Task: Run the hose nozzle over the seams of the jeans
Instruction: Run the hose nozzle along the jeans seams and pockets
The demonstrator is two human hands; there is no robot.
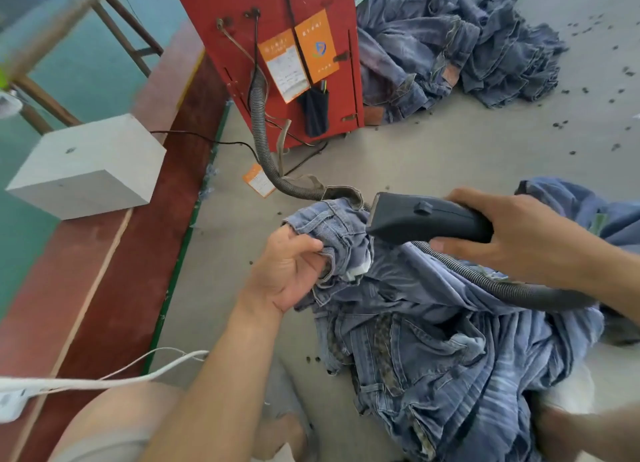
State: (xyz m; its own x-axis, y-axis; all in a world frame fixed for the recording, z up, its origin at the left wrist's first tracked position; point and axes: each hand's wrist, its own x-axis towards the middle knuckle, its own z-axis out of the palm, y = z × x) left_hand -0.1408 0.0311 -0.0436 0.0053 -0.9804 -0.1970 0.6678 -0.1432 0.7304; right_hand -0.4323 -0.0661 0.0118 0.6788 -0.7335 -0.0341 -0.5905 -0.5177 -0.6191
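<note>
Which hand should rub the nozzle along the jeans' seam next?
The right hand: it already grips the nozzle, whose tip is beside the bunched jeans. The left hand is busy holding that fabric.

The left hand (291, 271) is turned palm up, its bare forearm reaching in from the lower left, fingers curled round a bunched fold of blue denim jeans (433, 340). The right hand (512, 236) comes from the right edge, fingers and thumb wrapped around a dark grey plastic hose nozzle (426, 219).
</note>
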